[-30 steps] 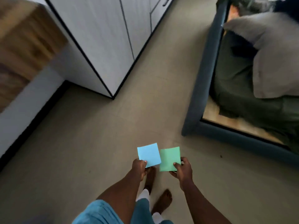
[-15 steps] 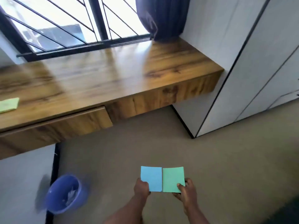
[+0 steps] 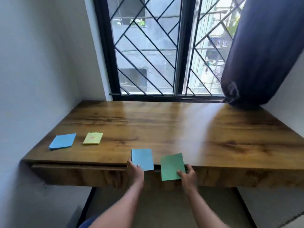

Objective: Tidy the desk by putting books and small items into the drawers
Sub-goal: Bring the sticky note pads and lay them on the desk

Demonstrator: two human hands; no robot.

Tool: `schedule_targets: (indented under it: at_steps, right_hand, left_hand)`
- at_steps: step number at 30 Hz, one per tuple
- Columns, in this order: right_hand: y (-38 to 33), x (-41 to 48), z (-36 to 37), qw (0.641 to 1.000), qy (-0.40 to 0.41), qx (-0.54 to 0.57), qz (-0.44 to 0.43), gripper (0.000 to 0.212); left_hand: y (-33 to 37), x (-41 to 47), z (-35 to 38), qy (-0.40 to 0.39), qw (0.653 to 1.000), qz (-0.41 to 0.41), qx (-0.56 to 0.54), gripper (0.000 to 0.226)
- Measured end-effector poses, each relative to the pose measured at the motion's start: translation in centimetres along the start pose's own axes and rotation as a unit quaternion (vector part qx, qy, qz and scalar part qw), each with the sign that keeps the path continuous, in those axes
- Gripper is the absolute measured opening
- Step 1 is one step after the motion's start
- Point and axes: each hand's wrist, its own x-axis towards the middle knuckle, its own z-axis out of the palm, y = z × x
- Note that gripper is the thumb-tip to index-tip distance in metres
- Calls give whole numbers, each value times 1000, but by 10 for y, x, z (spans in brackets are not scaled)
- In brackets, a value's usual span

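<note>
My left hand [image 3: 135,170] pinches a light blue paper pad [image 3: 142,159] by its lower edge, held over the front edge of the wooden desk [image 3: 172,127]. My right hand [image 3: 188,174] pinches a green paper pad [image 3: 171,167] by its lower right corner, just in front of the desk edge. On the desk's left part lie another blue pad [image 3: 62,141] and a yellow pad [image 3: 92,138]. A drawer front [image 3: 77,168] under the desk's left half stands slightly out from the desk face.
A barred window [image 3: 164,51] runs behind the desk. A dark blue curtain [image 3: 263,51] hangs bunched at the back right, touching the desk's corner. White walls close the left side and the right.
The view swung from the floor and bed to the desk. Both hands carried the blue and green pads up to the desk's front edge, and the pads now sit apart.
</note>
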Motion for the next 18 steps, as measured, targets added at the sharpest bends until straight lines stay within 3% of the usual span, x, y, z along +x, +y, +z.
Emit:
schedule_targets:
  at_steps: [4, 6, 10, 18]
  right_hand:
    - [-47, 45, 63, 997, -58, -33, -28, 36]
    - [-60, 51, 74, 998, -60, -23, -19, 33]
    - [-75, 86, 125, 996, -77, -46, -21, 28]
    - [-115, 129, 190, 991, -49, -121, -12, 33]
  left_hand:
    - [7, 75, -16, 30, 998, -21, 41, 38]
    - [16, 77, -22, 7, 997, -22, 80, 36]
    - [25, 125, -29, 43, 994, -40, 88, 41]
    - [44, 194, -53, 53, 978, -51, 195, 43]
